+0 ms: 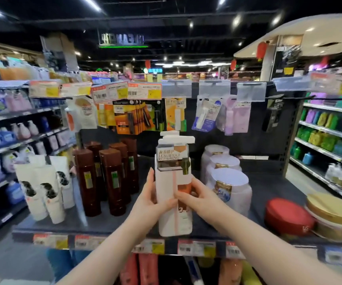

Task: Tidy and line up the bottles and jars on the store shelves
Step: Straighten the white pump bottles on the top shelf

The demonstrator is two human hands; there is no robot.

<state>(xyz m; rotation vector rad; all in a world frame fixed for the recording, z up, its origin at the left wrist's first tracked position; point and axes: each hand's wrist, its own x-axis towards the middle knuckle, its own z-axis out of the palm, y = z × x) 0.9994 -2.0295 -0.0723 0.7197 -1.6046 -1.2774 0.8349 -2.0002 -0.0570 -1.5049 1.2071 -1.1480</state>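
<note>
The shelf point(104, 225) bears brown bottles point(112, 182), white tubes point(42, 192) and lidded jars point(227, 182).

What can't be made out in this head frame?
Head view:
- pump bottle lower label: covered by left hand and right hand.
- price tags: blurred, unreadable.
- lower-shelf bottles: cut off by bottom edge, arms across them.
- rear brown bottles: partly hidden by front ones.

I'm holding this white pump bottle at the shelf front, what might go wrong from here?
1. The tall white plastic pump bottle stands close to the front edge of the dark shelf; let go carelessly, it may tip off.
2. The left hand and right hand grip it; a sideways swing might knock the tall brown bottles or round white jars beside it.
</note>
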